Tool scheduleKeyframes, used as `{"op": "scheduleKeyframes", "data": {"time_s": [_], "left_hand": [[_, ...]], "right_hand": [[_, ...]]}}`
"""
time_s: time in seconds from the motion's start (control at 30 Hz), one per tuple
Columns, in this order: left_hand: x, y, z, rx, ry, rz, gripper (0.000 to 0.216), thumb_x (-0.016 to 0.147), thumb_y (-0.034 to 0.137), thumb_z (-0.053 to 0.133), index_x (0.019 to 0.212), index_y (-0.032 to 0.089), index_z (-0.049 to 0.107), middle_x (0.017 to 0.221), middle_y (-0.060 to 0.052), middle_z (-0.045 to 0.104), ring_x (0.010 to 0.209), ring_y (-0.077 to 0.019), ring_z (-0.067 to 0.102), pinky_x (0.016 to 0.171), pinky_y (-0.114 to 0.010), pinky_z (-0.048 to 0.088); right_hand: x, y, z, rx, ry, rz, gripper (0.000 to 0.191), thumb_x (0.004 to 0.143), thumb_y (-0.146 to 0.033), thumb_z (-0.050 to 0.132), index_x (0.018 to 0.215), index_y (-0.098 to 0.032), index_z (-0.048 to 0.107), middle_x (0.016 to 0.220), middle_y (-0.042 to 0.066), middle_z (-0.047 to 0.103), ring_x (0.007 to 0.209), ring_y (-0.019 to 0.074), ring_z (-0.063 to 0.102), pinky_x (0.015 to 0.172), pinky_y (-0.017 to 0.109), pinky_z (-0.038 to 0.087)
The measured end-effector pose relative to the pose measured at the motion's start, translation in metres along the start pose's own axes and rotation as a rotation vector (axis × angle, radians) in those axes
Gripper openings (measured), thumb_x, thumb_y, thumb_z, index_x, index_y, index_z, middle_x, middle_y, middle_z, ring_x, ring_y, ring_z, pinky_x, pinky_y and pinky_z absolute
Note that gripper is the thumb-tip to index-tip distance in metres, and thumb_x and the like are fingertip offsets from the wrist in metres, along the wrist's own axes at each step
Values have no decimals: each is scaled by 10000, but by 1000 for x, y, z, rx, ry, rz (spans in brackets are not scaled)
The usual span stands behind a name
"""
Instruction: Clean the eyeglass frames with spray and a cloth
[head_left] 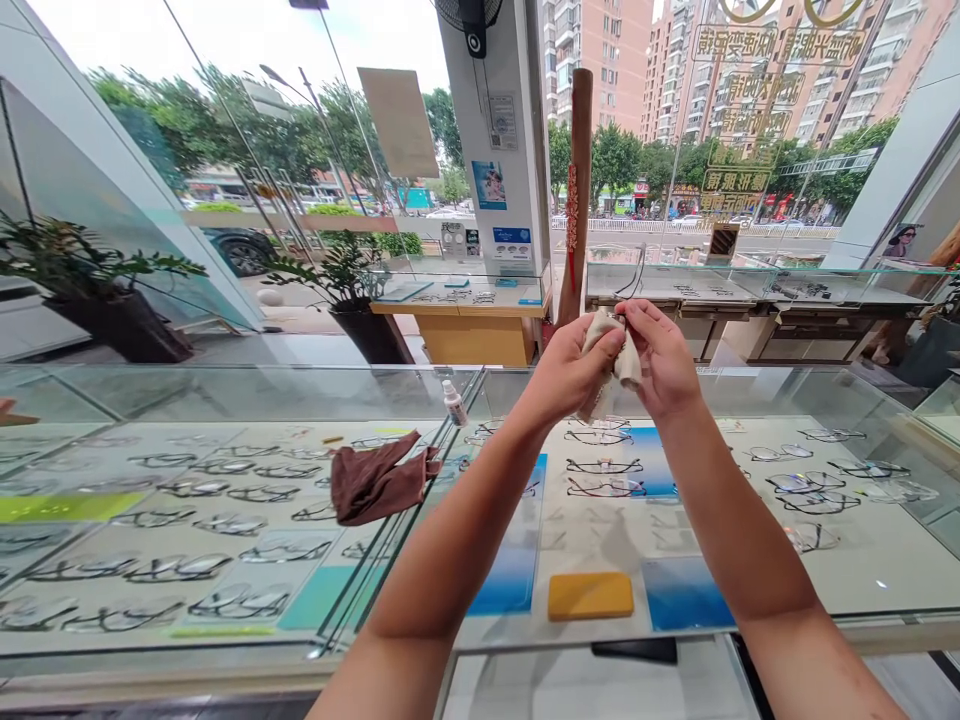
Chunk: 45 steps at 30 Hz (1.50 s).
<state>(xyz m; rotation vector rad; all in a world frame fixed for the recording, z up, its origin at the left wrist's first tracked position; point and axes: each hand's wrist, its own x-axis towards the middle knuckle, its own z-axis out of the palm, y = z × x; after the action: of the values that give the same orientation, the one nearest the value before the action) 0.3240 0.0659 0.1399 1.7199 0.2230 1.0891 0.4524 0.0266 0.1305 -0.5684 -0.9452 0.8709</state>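
Note:
Above the glass counter, both arms reach forward and the hands meet near the middle of the view. My left hand (577, 365) is closed round a cream cloth (628, 366), its thumb pressed on the folds. Beside it, my right hand (660, 350) is closed, thumb and fingers pinching at the cloth's upper edge. A thin dark curved piece, like the temple of a pair of eyeglasses (640, 270), sticks up over the fingers. Cloth and fingers hide the rest of it. A brown cloth (379, 480) lies crumpled on the glass to the left, near a small white spray bottle (454, 403).
Beneath my arms runs a glass display counter (517, 640) with rows of eyeglass frames inside. A yellow-orange case (590, 596) shows near its front. Beyond are a wooden post (579, 190), potted plants (345, 280) and more display cases (472, 335). Part of another person's hand (11, 413) shows at far left.

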Motion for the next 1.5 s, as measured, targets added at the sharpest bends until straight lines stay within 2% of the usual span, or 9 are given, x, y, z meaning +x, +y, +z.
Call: {"op": "scheduleKeyframes", "data": {"time_s": [0.17,0.4,0.67,0.8,0.97,1.1,1.27,1.37,1.5], "left_hand": [[2,-9,6,66,210,61,581,834,743,721,728,183,607,623,37,502,588,-97,425,560,-246,355],[10,-9,-12,-89,320,-151,481,922,615,710,714,189,624,613,22,600,559,-93,529,560,-213,425],[22,3,-26,-492,403,-399,376,1082,377,450,988,125,712,943,-118,792,982,-213,766,955,-348,615],[22,10,-26,-639,382,-411,405,1101,300,336,1064,113,693,1072,-147,784,1107,-230,753,1078,-401,583],[23,11,-36,-656,411,-401,416,1095,282,290,1183,130,667,1062,-137,777,1053,-245,755,1050,-474,598],[24,13,-47,-593,531,-267,401,1093,262,285,1102,146,668,932,-96,755,900,-188,747,924,-355,625],[13,23,-54,-209,505,2,107,981,252,608,883,222,638,591,56,505,450,-75,415,462,-182,398],[1,33,-51,95,351,196,181,810,202,818,869,239,651,586,76,456,473,-62,364,449,-180,337],[-12,49,-42,271,246,336,359,684,182,906,956,264,687,745,40,584,619,-91,516,548,-198,448]], "right_hand": [[-5,5,10,53,3,-11,261,757,-421,885,827,-237,715,835,-22,690,716,101,601,643,230,538],[0,-12,-7,-187,39,-206,320,818,-534,826,836,-253,673,759,-38,608,652,103,539,627,257,495],[-14,-16,-1,-1218,-55,-553,147,976,-301,610,857,-228,655,956,58,730,969,238,628,876,397,457],[-24,2,19,-1689,-188,-511,187,1023,-227,536,959,-183,707,1044,133,772,1010,295,609,895,433,394],[-33,9,32,-1894,-361,-474,266,1021,-97,453,1053,-117,717,1152,199,759,1062,312,618,912,436,362],[-34,-21,21,-1723,-523,-256,203,1024,-139,495,936,-152,677,1031,135,754,970,263,618,865,405,380],[-26,-61,-11,-945,-562,-33,211,1018,-363,572,881,-205,598,919,56,719,878,190,628,818,354,455],[-24,-70,-23,-548,-540,74,258,970,-439,664,867,-214,590,831,26,707,821,168,657,817,342,510],[-26,-75,-25,-374,-499,158,273,911,-421,750,829,-210,598,759,13,697,746,152,661,759,316,551]]}}
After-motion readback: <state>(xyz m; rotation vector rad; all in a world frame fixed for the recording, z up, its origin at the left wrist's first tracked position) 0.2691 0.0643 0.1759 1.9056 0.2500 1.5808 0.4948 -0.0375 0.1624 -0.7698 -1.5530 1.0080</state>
